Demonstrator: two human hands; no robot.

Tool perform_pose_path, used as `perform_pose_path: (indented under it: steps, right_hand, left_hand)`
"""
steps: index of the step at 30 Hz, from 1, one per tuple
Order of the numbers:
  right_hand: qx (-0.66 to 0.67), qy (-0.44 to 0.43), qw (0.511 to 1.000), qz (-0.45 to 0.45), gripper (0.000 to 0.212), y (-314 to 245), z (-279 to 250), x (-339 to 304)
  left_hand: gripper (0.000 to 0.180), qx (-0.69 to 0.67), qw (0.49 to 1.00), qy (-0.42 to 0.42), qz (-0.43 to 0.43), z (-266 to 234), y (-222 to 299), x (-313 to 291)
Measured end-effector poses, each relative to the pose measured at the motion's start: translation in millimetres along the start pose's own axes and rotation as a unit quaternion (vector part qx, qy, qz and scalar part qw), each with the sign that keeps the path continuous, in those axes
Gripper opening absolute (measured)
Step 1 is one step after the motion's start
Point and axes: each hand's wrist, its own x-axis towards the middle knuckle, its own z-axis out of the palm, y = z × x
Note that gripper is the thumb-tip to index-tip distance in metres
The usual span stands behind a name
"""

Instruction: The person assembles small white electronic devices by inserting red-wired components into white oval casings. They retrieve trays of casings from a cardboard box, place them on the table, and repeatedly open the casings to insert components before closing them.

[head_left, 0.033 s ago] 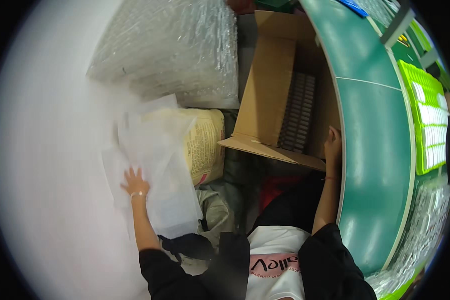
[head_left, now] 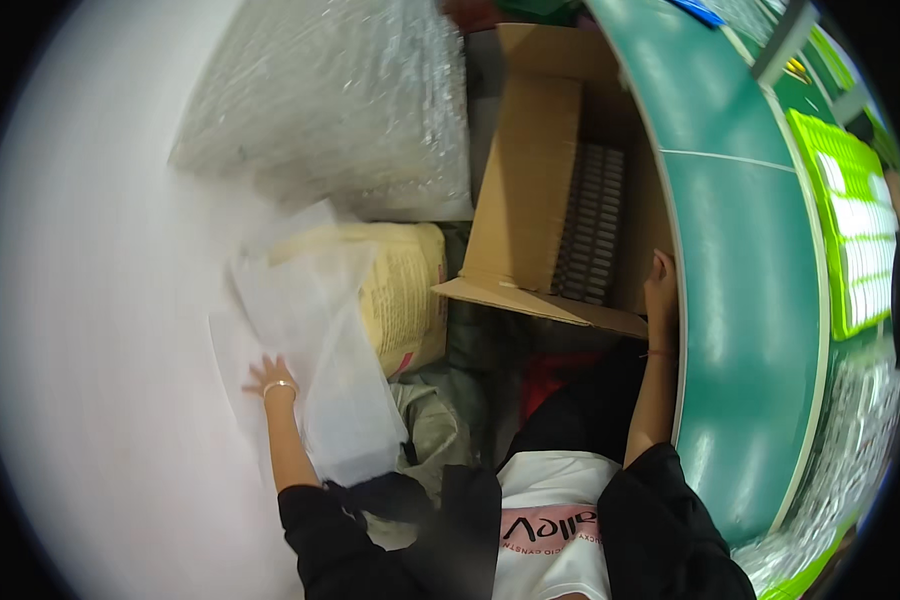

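Thin translucent white plastic sheets or bags [head_left: 345, 370] lie loosely at the left, partly over a cream printed sack [head_left: 410, 290]. My left hand [head_left: 272, 376] rests on them with its fingers spread, beside a pale wall-like surface. My right hand [head_left: 660, 285] is at the right side of an open cardboard box [head_left: 525, 190], close against the green table's edge. Its fingers look curled, and what they hold, if anything, is hidden. Inside the box stands a stack of dark, ridged trays [head_left: 595, 225] with rows of grey cells.
A big bundle in clear bubble wrap [head_left: 340, 110] stands beyond the sheets. The green table [head_left: 745, 300] runs along the right, with a lime-green tray [head_left: 845, 220] of white pieces past it. Below the box lies something red [head_left: 555, 380]; a grey-green sack [head_left: 435, 425] lies nearer me.
My left hand has come slightly nearer to me, and the sheets' far edges have shifted and folded toward me. My right hand stays at the box's side.
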Motion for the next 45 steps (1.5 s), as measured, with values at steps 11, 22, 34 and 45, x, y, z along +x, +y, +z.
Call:
perform_pose_path:
  steps: [11, 22, 34, 45]
  right_hand:
    - [-0.343, -0.093, 0.923, -0.147, 0.054, -74, -4, -19]
    - [-0.008, -0.236, 0.953, 0.191, 0.094, -10, 12, -25]
    - [0.382, 0.049, 0.774, 0.503, 0.05, -9, 106, 111]
    - [-0.042, -0.201, 0.931, 0.301, 0.055, 175, 248, 54]
  left_hand:
    - [0.018, -0.42, 0.534, 0.158, 0.716, -172, 361, -131]
    - [0.032, 0.444, 0.786, -0.07, 0.425, -8, 581, -136]
    - [0.062, -0.32, 0.868, 0.153, 0.347, -98, 510, -8]
    - [0.036, -0.065, 0.865, 0.066, 0.493, 62, 531, 100]
